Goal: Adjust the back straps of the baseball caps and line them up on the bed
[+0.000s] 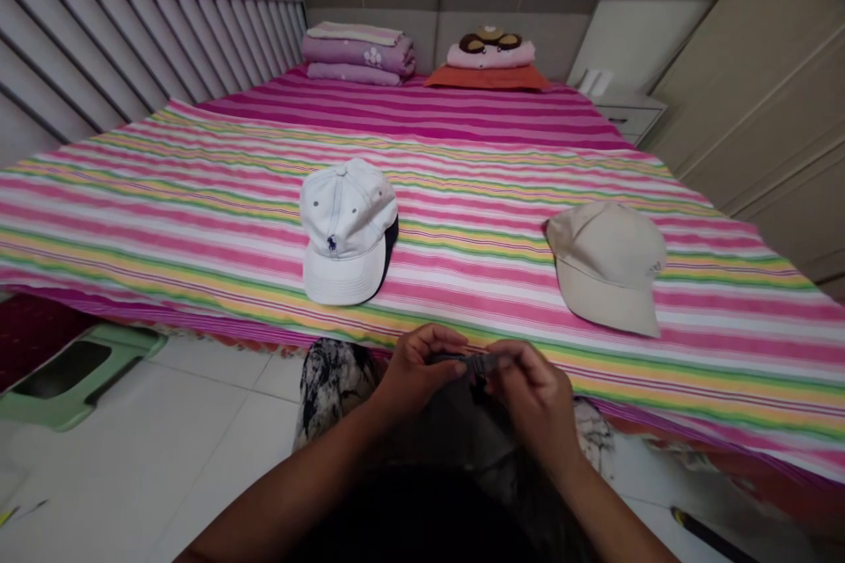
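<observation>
Striped bedsheet (198,220) just ahead, left hand (419,367) and right hand (532,396) curl nearly shut, pinching a dark buckled strap (472,362) between them

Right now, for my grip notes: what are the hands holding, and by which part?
The left hand and right hand hold a dark strap between their fingers, near its small buckle; what it joins cannot be told.

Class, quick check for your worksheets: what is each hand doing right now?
Left hand: closed, holding a dark strap.
Right hand: closed, its fingers pinching the same strap.
</observation>
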Motion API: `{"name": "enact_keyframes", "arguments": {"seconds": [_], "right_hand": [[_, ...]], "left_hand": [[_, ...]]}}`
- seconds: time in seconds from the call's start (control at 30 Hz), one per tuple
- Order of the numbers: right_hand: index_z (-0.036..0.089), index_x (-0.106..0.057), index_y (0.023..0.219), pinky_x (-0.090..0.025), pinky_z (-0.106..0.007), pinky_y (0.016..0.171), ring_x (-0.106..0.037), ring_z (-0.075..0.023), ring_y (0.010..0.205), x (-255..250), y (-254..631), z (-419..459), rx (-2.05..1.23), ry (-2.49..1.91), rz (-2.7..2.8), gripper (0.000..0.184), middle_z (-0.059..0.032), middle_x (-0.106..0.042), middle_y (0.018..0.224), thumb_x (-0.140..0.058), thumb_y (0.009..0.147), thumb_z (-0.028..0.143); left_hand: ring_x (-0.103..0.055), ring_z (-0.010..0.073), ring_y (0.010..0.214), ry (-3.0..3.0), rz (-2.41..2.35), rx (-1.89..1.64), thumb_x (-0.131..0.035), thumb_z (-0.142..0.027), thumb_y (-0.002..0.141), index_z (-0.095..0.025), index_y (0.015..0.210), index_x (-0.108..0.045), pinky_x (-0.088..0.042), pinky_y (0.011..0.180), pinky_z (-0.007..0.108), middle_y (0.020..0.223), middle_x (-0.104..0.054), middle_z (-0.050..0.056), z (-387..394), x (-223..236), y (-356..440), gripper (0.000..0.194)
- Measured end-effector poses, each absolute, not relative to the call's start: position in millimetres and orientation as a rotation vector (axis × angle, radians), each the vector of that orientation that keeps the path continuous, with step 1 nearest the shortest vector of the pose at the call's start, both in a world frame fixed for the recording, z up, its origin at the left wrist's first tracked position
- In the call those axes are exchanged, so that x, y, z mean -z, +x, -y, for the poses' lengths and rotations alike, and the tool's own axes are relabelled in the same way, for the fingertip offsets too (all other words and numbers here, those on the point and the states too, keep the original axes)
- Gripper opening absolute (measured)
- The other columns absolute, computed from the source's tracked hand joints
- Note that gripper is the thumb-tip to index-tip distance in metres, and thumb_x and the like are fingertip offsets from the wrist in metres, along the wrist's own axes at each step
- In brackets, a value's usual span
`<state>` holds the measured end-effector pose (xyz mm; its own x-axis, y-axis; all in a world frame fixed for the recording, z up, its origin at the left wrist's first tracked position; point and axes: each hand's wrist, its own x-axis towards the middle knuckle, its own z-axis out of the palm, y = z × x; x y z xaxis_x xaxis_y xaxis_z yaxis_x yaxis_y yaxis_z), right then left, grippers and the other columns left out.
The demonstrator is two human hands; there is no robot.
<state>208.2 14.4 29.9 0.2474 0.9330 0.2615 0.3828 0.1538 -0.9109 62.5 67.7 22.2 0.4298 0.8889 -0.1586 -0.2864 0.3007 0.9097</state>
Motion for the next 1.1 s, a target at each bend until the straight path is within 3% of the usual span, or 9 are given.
{"name": "enact_keyframes", "arguments": {"seconds": [0.1, 0.23, 0.37, 0.57, 0.8, 0.93, 1.1], "right_hand": [[0.019, -0.055, 0.081, -0.039, -0.023, 0.042, -0.047, -0.0118, 0.041, -30.9, 204.4, -17.5, -1.057, -1.295, 0.814, 0.021, 0.0027, -0.054, 0.052, -0.046, 0.080, 0.037], [0.019, -0.058, 0.081, -0.042, -0.025, 0.055, -0.053, -0.0147, 0.062, -33.2, 206.4, -13.2, -1.253, -1.269, 1.059, 0.027, -0.0008, -0.060, 0.069, -0.058, 0.072, 0.043], [0.016, -0.055, 0.064, -0.033, -0.021, 0.049, -0.043, -0.0097, 0.051, -31.1, 210.3, -7.4, -1.405, -1.226, 1.022, 0.024, 0.0028, -0.052, 0.056, -0.062, 0.071, 0.038], [0.017, -0.050, 0.057, -0.030, -0.022, 0.047, -0.037, -0.0086, 0.046, -34.0, 200.0, -13.3, -1.285, -1.115, 0.706, 0.027, 0.0043, -0.044, 0.048, -0.065, 0.069, 0.036], [0.021, -0.045, 0.063, -0.036, -0.023, 0.045, -0.042, -0.0101, 0.047, -50.8, 193.9, -38.5, -1.112, -0.980, 0.411, 0.028, 0.0062, -0.038, 0.053, -0.067, 0.063, 0.038], [0.019, -0.047, 0.064, -0.040, -0.025, 0.052, -0.048, -0.0117, 0.054, -64.4, 187.2, -48.2, -1.061, -1.066, 0.825, 0.028, 0.0022, -0.049, 0.060, -0.051, 0.079, 0.043], [0.017, -0.051, 0.056, -0.034, -0.023, 0.047, -0.044, -0.0101, 0.048, -96.1, 178.0, -71.0, -0.598, -1.162, 1.431, 0.041, 0.0013, -0.047, 0.051, -0.040, 0.086, 0.042]], "left_hand": [[-0.060, 0.0125, 0.067, 0.914, -0.776, -0.895, -0.076, -0.015, 0.049, -0.014, 0.077, -0.064, -0.044, 0.062, 0.021, 0.070, -0.067, 0.002, -66.8, -23.0, 62.1, 0.030], [-0.061, 0.0119, 0.063, 0.787, -0.694, -0.834, -0.076, -0.015, 0.050, -0.014, 0.080, -0.063, -0.044, 0.061, 0.022, 0.074, -0.068, 0.003, -67.3, -26.1, 58.9, 0.033], [-0.060, 0.0106, 0.059, 0.756, -0.666, -0.774, -0.077, -0.013, 0.049, -0.013, 0.084, -0.064, -0.044, 0.057, 0.020, 0.070, -0.067, 0.002, -71.9, -32.2, 50.7, 0.037], [-0.061, 0.0111, 0.055, 0.659, -0.594, -0.879, -0.077, -0.014, 0.047, -0.016, 0.084, -0.063, -0.045, 0.052, 0.020, 0.069, -0.067, 0.001, -77.6, -35.6, 33.9, 0.039], [-0.056, 0.0090, 0.048, 0.646, -0.581, -1.257, -0.077, -0.018, 0.046, -0.016, 0.064, -0.055, -0.043, 0.046, 0.018, 0.059, -0.064, -0.002, -77.9, -53.8, 10.7, 0.029], [-0.058, 0.0091, 0.052, 0.677, -0.652, -1.324, -0.076, -0.015, 0.047, -0.016, 0.071, -0.058, -0.046, 0.049, 0.017, 0.062, -0.065, -0.001, -86.7, -71.0, -8.8, 0.030], [-0.058, 0.0085, 0.050, 0.792, -0.790, -1.506, -0.075, -0.013, 0.047, -0.016, 0.072, -0.059, -0.047, 0.049, 0.017, 0.062, -0.065, -0.001, -103.5, -112.2, -37.1, 0.029]]}}
